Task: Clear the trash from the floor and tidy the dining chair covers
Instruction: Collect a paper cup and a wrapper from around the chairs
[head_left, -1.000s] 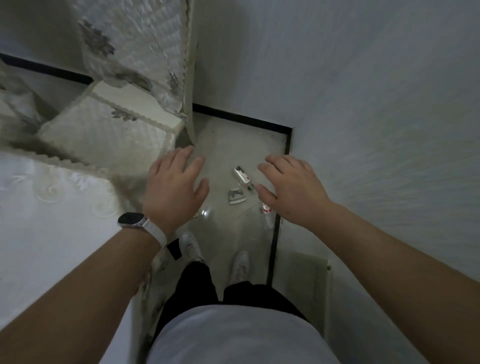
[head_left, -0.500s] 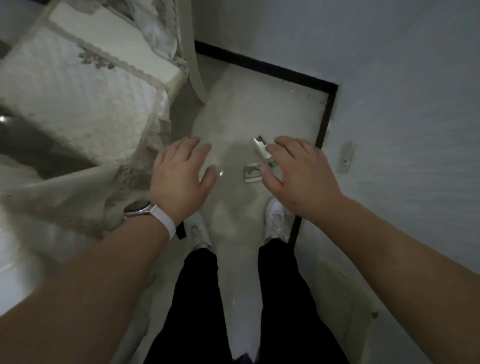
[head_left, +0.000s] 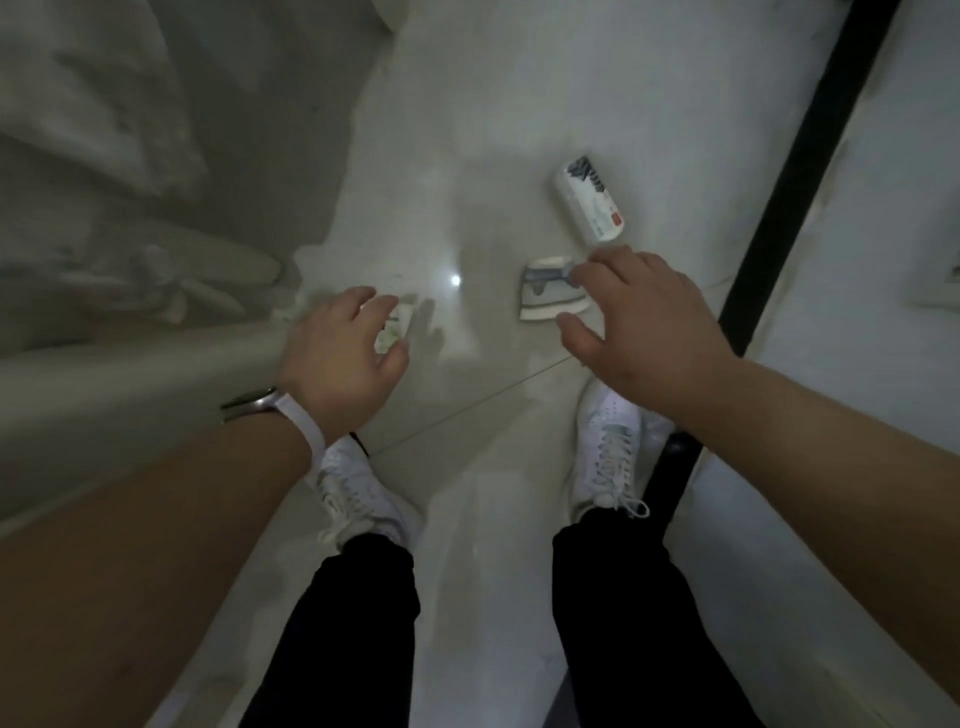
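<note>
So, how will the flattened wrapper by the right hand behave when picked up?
Likely light and floppy: the flattened wrapper looks thin and pressed flat. On the glossy floor it may slide before the right hand pinches it.

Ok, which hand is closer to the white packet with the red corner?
Right. The right hand is just short of the white packet, fingertips at a flat wrapper. The left hand is well off to its left, by a small scrap.
</note>
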